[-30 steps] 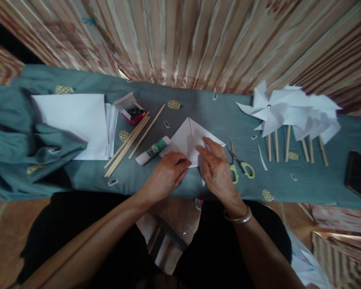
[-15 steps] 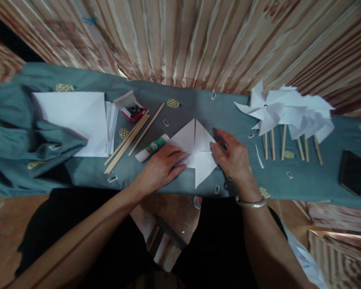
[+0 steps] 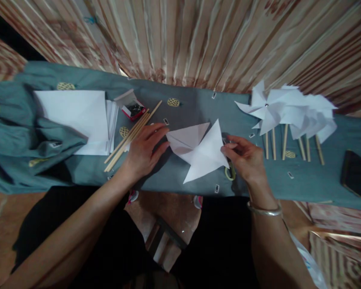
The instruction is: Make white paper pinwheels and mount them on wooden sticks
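A white square of paper (image 3: 203,156), cut and creased into pinwheel points, is between my hands above the cloth-covered table. Its left flap stands partly raised. My right hand (image 3: 245,158), with a silver bangle at the wrist, pinches the paper's right edge between thumb and fingers. At the left corner, the thumb and forefinger of my left hand (image 3: 144,152) are apart, their tips by the paper. Below my right fingers shows a yellow-green loop (image 3: 230,172), partly hidden. A glue stick (image 3: 128,147) is almost wholly covered by my left hand.
Wooden sticks (image 3: 123,146) lie left, beside an open red box (image 3: 134,110) of small dark pieces. Farther left is a paper stack (image 3: 75,116). Finished paper pinwheels (image 3: 270,108) on sticks overlap at right, and a dark phone (image 3: 353,172) lies beyond. A pleated curtain (image 3: 180,44) hangs behind.
The paper has turned and its left flap has come up. My left hand has moved left, covering the glue stick. My right hand has shifted right, and the yellow-green loop shows.
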`<state>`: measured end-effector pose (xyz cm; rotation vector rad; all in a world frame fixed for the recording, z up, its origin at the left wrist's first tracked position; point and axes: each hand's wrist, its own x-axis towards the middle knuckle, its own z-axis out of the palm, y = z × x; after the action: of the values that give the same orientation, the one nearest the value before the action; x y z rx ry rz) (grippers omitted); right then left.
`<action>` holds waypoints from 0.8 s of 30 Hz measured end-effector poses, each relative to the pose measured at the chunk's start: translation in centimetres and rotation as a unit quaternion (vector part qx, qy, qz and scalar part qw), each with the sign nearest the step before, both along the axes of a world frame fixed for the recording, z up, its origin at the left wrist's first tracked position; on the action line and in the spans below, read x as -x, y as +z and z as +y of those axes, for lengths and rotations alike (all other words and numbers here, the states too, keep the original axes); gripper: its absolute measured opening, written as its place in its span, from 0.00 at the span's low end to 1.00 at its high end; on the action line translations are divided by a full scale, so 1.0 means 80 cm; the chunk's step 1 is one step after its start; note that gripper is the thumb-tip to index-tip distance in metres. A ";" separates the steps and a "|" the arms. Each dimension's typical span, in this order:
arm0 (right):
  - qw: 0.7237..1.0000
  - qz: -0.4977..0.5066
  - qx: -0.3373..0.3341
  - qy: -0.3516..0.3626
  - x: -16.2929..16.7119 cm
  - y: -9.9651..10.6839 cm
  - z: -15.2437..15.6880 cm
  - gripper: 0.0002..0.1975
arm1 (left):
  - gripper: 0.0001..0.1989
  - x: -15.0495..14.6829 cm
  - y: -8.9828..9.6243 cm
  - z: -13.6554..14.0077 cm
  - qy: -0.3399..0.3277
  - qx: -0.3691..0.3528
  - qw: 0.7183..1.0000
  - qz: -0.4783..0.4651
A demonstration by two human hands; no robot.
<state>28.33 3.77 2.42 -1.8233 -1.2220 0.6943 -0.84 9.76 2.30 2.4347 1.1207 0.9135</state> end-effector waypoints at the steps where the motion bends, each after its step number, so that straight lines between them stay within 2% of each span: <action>1: 1.000 -0.004 -0.001 -0.010 -0.002 0.000 -0.002 0.19 | 0.19 -0.002 0.003 -0.003 0.001 -0.011 1.000 0.002; 2: 1.000 -0.010 -0.002 -0.017 -0.003 0.000 -0.003 0.18 | 0.20 -0.005 0.005 -0.009 -0.008 -0.024 1.000 0.004; 5: 1.000 -0.027 0.001 -0.015 -0.004 -0.001 -0.007 0.17 | 0.20 -0.022 0.005 -0.036 -0.104 -0.034 0.994 0.030; 8: 1.000 -0.018 0.013 -0.012 0.001 -0.001 -0.009 0.17 | 0.15 -0.037 -0.001 -0.056 -0.161 -0.044 0.984 0.060; 14: 1.000 0.025 0.018 0.001 0.011 -0.003 -0.006 0.18 | 0.11 -0.048 -0.005 -0.051 -0.148 -0.039 0.982 0.110; 17: 0.998 -0.062 0.005 -0.010 0.014 0.003 -0.003 0.17 | 0.08 -0.052 -0.003 -0.047 -0.151 -0.047 0.978 0.135; 20: 0.984 -0.176 -0.021 -0.005 0.018 0.012 -0.002 0.18 | 0.09 -0.054 -0.003 -0.046 -0.153 -0.074 0.974 0.151; 24: 0.961 -0.237 -0.093 0.105 0.025 0.015 -0.008 0.18 | 0.10 -0.046 -0.004 -0.044 -0.141 -0.084 0.976 0.142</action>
<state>26.36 3.15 3.66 -1.7711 -1.7492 0.2391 2.84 6.21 1.97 2.8381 0.7753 0.6069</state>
